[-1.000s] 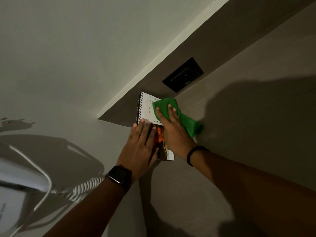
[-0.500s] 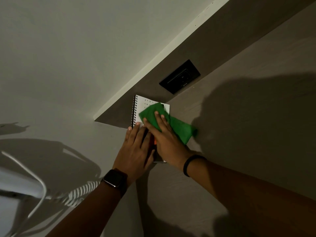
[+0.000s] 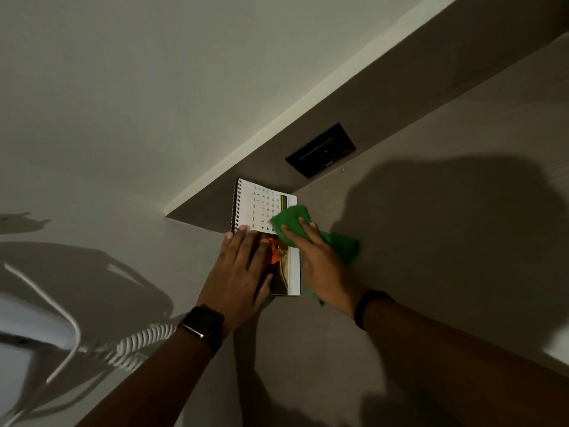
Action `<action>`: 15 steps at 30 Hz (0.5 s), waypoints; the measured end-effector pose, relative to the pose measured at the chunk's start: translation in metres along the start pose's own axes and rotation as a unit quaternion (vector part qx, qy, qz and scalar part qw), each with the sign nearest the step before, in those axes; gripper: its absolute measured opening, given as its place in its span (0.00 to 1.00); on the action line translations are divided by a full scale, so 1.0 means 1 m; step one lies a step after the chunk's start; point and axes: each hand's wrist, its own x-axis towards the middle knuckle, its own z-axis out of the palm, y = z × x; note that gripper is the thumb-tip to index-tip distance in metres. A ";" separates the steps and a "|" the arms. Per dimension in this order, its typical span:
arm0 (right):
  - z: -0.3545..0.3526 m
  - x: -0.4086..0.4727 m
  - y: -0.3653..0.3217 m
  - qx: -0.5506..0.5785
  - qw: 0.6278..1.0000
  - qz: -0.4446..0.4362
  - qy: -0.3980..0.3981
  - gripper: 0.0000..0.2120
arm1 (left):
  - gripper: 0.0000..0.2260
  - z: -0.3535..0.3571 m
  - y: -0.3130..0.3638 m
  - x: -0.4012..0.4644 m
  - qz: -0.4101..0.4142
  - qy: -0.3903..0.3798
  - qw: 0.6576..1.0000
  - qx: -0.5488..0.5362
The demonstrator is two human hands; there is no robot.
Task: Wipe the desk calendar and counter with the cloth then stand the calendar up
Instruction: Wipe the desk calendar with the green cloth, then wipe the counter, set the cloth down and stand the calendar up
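A spiral-bound desk calendar (image 3: pixel 257 204) lies flat on the grey-brown counter (image 3: pixel 431 241) in the corner by the wall. Its date grid and an orange picture face up. My left hand (image 3: pixel 243 269), with a watch on the wrist, presses flat on the calendar's lower left part. My right hand (image 3: pixel 320 260) presses a green cloth (image 3: pixel 291 220) onto the calendar's right edge, and part of the cloth trails onto the counter to the right.
A black wall socket (image 3: pixel 321 149) sits in the dark backsplash just behind the calendar. A white wall (image 3: pixel 154 103) rises on the left. A white appliance with a coiled cord (image 3: pixel 141 340) hangs at the lower left. Shadows darken the counter.
My right hand has slid the cloth from the calendar's middle toward its right edge, uncovering most of the date grid. My left hand still holds the calendar down.
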 end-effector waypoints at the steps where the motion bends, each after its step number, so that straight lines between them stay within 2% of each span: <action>1: -0.012 -0.009 -0.002 0.021 1.000 0.011 0.011 0.32 | 0.32 -0.004 0.002 0.001 -0.006 -0.003 1.000 -0.010; 5: -0.075 -0.042 -0.020 0.070 0.994 0.048 0.065 0.27 | 0.31 -0.023 0.014 0.005 -0.027 0.016 0.998 -0.054; 7: -0.117 -0.056 -0.028 0.049 0.994 0.057 0.076 0.27 | 0.32 -0.033 0.027 0.013 -0.040 0.037 0.996 -0.072; 10: -0.188 -0.071 -0.031 -0.041 0.991 0.079 0.097 0.27 | 0.35 -0.049 0.063 0.038 -0.061 0.056 0.987 -0.140; 13: -0.255 -0.080 -0.024 -0.207 0.967 0.070 0.128 0.31 | 0.36 -0.059 0.113 0.076 -0.080 0.060 0.972 -0.213; 15: -0.288 -0.075 -0.015 -0.316 0.937 0.064 0.137 0.36 | 0.35 -0.065 0.155 0.106 -0.104 0.091 0.937 -0.321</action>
